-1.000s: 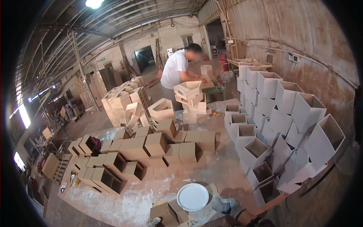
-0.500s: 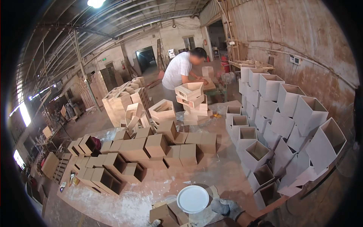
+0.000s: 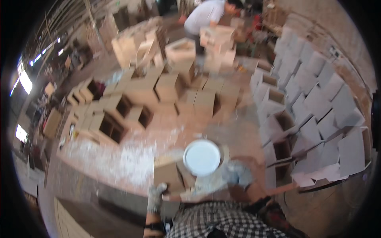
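Observation:
My left hand (image 3: pixel 156 196), in a pale glove, grips the near left corner of a brown box (image 3: pixel 168 176), its thumb lying on the edge. The box sits tilted at the front of the table. Right beside it is a round white lid or tub top (image 3: pixel 201 157), seen from above. My right hand (image 3: pixel 237 173), in a bluish-grey glove, is just right of this round thing, low over the table. Motion smears its fingers, so whether it holds anything is unclear.
Several brown open-ended boxes (image 3: pixel 139 89) stand across the table's left and middle. Stacked whitish boxes (image 3: pixel 317 131) rise along the right. Bare wood frames (image 3: pixel 180 48) lie farther back, near a co-worker in a pale shirt (image 3: pixel 204 16). White powder (image 3: pixel 123 160) marks the tabletop.
The view has tipped down, so the table sits higher in the picture and my checked clothing shows. More of my left hand and forearm is visible at the brown box.

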Available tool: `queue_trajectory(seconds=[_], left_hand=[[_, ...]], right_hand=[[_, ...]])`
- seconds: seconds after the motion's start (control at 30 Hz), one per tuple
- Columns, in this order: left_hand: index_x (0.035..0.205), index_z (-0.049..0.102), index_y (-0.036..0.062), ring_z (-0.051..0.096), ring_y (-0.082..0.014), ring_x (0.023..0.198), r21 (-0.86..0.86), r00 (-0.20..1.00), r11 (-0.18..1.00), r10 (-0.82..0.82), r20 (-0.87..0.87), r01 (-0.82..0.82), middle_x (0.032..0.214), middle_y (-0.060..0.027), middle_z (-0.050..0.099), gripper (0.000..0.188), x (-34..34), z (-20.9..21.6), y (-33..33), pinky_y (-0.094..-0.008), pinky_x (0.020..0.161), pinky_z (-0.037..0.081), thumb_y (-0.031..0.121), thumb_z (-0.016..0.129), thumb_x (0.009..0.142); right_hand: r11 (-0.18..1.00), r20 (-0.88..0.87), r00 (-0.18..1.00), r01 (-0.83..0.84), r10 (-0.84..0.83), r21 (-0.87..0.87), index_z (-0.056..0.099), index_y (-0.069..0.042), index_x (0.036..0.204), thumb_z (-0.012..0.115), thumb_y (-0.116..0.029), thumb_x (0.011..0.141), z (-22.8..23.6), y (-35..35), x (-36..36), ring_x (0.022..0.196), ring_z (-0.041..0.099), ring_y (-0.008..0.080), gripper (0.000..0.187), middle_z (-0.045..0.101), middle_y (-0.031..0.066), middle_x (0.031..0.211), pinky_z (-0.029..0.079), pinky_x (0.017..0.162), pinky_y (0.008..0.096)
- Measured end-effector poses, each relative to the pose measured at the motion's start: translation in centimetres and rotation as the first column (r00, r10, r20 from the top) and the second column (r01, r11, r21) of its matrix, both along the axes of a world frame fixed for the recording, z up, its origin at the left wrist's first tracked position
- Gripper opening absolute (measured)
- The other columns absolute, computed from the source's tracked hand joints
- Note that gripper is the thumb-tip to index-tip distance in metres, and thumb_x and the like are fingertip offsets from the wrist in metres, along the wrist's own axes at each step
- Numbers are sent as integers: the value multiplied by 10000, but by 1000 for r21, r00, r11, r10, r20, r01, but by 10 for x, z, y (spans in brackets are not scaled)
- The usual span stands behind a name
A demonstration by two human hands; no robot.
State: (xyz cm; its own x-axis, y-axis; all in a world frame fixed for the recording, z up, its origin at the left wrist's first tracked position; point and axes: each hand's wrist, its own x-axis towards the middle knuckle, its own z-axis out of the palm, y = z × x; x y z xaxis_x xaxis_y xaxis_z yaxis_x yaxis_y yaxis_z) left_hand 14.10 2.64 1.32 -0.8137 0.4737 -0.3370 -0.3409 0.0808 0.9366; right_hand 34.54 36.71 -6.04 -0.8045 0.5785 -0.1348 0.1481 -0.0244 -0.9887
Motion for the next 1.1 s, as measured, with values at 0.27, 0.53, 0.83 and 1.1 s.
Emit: queue_trajectory(seconds=[0.27, 0.53, 0.83, 1.1], left_hand=[[989, 650, 26, 619, -143, 789, 131, 997, 989, 62, 41, -67, 850, -45, 648, 512, 19, 20, -10, -275, 688, 515, 392, 792, 661], [1021, 641, -24, 640, -170, 802, 198, 995, 979, 35, 96, -54, 896, -75, 665, 474, 15, 21, -1, -295, 742, 535, 274, 777, 678], [1041, 628, 1, 632, -156, 833, 249, 985, 966, 25, 173, -69, 924, -67, 665, 411, 11, 23, -5, -271, 727, 518, 159, 773, 690], [1021, 638, 13, 629, -138, 819, 250, 983, 966, 19, 185, -66, 892, -52, 667, 361, 13, 14, -11, -255, 715, 507, 149, 766, 711]], right_hand=[[204, 329, 921, -370, 206, 907, 672, -137, 881, 568, -244, 817, 95, -12, -70, 790, 605, 295, 163, 633, 99, 862, 488, 709, 404], [300, 521, 847, -527, 106, 795, 613, -61, 828, 529, -253, 816, 75, -2, -97, 788, 626, 346, 210, 637, 183, 822, 493, 715, 451], [32, 757, 646, -763, 101, 646, 662, -84, 880, 555, -229, 761, 75, -16, -128, 818, 639, 314, 216, 655, 144, 874, 507, 737, 433], [-37, 668, 710, -679, 222, 734, 690, -73, 778, 558, -238, 791, 119, -8, -116, 790, 634, 289, 212, 671, 119, 838, 505, 721, 406]])
